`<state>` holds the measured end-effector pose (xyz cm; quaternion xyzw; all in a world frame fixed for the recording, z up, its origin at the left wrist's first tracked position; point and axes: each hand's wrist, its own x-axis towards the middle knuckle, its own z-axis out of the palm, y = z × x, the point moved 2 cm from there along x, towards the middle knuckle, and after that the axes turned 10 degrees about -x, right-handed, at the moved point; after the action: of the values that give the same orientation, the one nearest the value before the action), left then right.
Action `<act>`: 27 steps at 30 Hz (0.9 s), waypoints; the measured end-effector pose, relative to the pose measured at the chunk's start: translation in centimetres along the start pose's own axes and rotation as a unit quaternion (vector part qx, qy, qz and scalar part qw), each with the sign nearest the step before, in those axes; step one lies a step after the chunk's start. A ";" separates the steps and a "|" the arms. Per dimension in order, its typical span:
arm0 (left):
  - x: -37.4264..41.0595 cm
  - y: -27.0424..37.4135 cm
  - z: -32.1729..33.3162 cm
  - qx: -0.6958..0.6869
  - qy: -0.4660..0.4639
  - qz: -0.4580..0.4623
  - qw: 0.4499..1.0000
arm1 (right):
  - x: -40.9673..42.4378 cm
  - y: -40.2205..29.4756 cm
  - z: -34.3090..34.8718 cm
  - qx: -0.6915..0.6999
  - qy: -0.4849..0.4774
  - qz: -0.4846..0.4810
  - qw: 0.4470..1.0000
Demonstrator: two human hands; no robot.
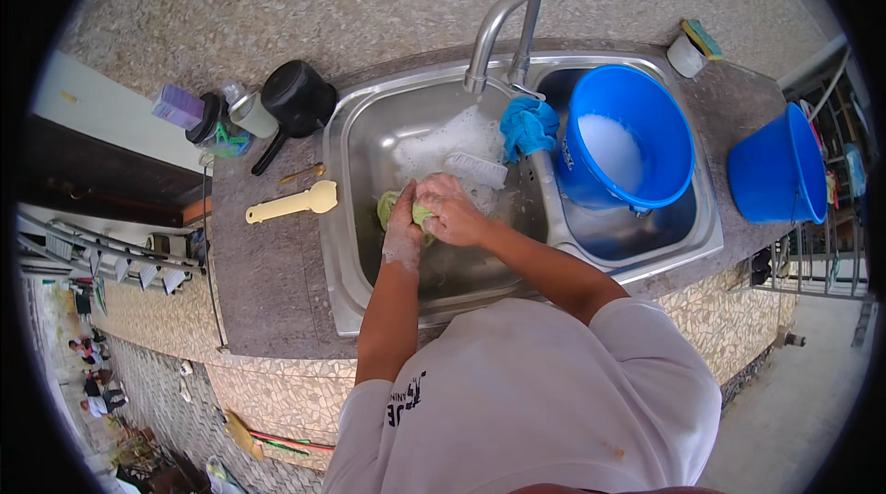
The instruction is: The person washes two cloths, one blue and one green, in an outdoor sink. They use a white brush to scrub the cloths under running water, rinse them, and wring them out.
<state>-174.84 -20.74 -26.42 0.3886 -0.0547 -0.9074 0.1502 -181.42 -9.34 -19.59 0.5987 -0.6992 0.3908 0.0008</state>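
Over the left basin of a stainless steel sink (374, 148), my left hand (403, 220) and my right hand (448, 210) are pressed together around a yellow-green cloth (421, 215). Both hands are wet and carry soap suds. Just beyond them a white scrubbing brush (476, 169) lies in foam (450, 141) on the basin floor. A wet blue cloth (529, 125) hangs over the divider between the basins, below the curved faucet (498, 23). In the right basin stands a blue bucket (630, 137) with suds inside.
A black dipper (297, 99), a cream-coloured long-handled tool (291, 206), jars and a purple box (178, 106) are on the left counter. On the right counter stand a second blue bucket (775, 165) and a white container (686, 56) with a sponge (702, 39). People sit far off at lower left.
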 end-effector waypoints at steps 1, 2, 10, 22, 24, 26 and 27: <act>0.2 -0.8 0.0 0.022 -0.013 -0.003 1.000 | 0.4 -1.1 0.7 0.138 0.031 0.001 0.990; -0.1 -1.3 0.1 0.033 -0.028 0.004 0.999 | 0.5 -3.0 1.1 0.130 0.060 0.003 0.990; -0.1 -4.3 2.4 0.110 -0.039 0.039 0.992 | 1.7 4.2 1.4 0.000 0.186 0.241 0.953; -4.5 -0.8 7.1 0.759 -0.069 -0.008 0.647 | 1.9 9.7 -0.9 -0.073 0.172 0.283 0.941; -4.7 0.3 4.7 0.777 -0.065 0.094 0.619 | 4.1 6.4 -0.7 -0.008 0.086 0.214 0.973; -3.0 2.0 3.5 0.794 -0.115 0.244 0.545 | 4.0 2.5 -0.1 0.170 0.128 0.224 0.951; -2.4 3.1 4.1 0.791 -0.169 0.341 0.478 | 3.8 1.2 0.3 0.254 0.153 0.229 0.927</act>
<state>-175.54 -22.99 -21.31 0.1329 -0.9023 -0.4049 0.0648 -183.34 -12.70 -18.63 0.3356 -0.6859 0.6317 -0.1336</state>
